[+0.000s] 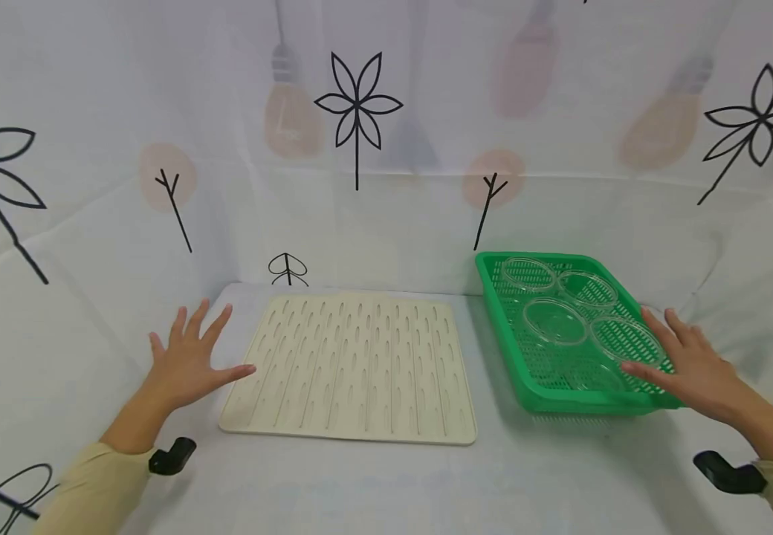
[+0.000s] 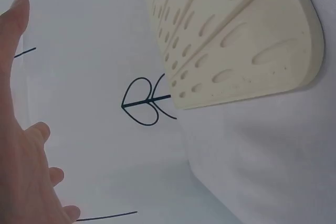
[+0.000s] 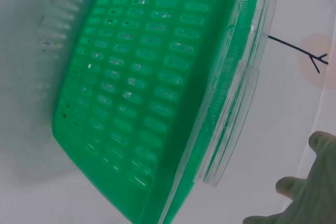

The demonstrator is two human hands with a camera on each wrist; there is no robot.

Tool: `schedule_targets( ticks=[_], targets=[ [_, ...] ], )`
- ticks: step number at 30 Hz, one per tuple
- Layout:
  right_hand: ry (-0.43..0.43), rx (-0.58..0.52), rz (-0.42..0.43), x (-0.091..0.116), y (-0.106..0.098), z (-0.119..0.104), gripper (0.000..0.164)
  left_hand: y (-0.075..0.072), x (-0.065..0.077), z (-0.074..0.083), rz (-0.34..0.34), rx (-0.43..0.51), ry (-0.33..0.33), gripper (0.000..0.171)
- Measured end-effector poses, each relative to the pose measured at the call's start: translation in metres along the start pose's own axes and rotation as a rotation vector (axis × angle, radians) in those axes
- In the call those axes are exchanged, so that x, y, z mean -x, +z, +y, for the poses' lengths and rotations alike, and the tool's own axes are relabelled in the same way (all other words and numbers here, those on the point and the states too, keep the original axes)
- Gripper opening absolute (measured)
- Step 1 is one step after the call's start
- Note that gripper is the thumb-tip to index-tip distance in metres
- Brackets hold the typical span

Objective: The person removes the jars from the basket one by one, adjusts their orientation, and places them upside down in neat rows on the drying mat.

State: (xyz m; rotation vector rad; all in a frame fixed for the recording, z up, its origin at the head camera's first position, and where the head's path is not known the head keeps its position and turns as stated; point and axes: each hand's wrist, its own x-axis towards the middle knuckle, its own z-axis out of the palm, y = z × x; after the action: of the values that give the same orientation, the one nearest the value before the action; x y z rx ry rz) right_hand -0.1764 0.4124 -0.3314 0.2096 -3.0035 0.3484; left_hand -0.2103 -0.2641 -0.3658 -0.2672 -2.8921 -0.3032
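A cream mat [image 1: 353,364] with rows of oval slots lies flat in the middle of the table. To its right stands a green plastic basket [image 1: 527,397] with clear round dishes [image 1: 555,322] in it; they look like petri dishes. My left hand [image 1: 186,364], fingers spread, hovers beside the mat's left edge and holds nothing. My right hand [image 1: 701,368] has its fingers spread near the basket's right rim; whether it touches the rim cannot be told. In the right wrist view, fingers [image 3: 310,192] appear apart from the basket, and dish edges [image 3: 236,124] rise above its rim.
A white cloth printed with flowers and bulbs hangs as a backdrop [image 1: 393,223] close behind the mat and basket. White cloth [image 1: 333,483] also covers the table. A black device [image 1: 172,455] sits at the left wrist, and another black device [image 1: 730,472] at the right.
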Motion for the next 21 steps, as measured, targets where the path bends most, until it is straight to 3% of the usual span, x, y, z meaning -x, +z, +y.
schedule_targets(
  ticks=[21],
  targets=[
    [0.014, -0.25, -0.043, -0.01, -0.002, 0.002, 0.093, 0.006, -0.022, 0.034, -0.002, 0.076, 0.048, 0.109]
  ],
)
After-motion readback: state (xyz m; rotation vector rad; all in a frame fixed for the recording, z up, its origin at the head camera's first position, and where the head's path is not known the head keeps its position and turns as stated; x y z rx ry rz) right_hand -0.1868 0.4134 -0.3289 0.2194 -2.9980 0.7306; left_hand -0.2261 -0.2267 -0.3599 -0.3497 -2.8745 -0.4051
